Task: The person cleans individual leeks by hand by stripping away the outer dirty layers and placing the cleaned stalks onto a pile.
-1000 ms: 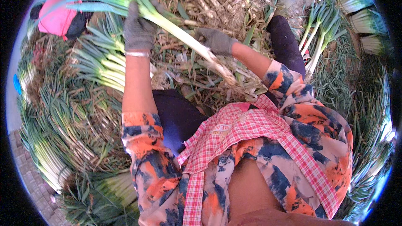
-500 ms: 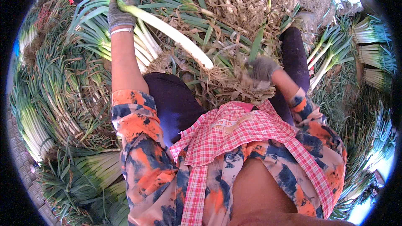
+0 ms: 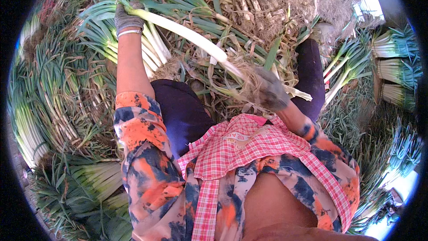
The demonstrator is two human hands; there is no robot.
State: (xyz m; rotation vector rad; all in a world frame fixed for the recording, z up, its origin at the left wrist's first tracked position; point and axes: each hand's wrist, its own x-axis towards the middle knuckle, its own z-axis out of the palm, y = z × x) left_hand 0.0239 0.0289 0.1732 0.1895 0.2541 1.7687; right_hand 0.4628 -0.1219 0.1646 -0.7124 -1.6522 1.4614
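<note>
My left hand (image 3: 129, 17), in a grey glove, is closed around the upper stalk of a large green onion (image 3: 185, 32). Its long white shaft slants down to the right across my lap. At its root end my gloved right hand (image 3: 271, 91) is smeared by motion, so its fingers cannot be made out. A thin pale strip (image 3: 232, 68) runs from the end of the white shaft to that hand, among blurred roots. Just below my left hand lies a bunch of green onions (image 3: 149, 51) with white stalks and tangled roots.
Dry leaves and peelings (image 3: 214, 100) cover the ground between my knees. A heap of stringy roots (image 3: 307, 0) lies at the far side. Piled green onions (image 3: 58, 93) spread on the left, tied bundles (image 3: 392, 69) at the right. Two loose stalks (image 3: 341, 76) lie beside my right knee.
My right hand has moved down and slightly left, to the onion's root end. A pale strip now stretches between the shaft and that hand. The left hand keeps its hold, nearly still.
</note>
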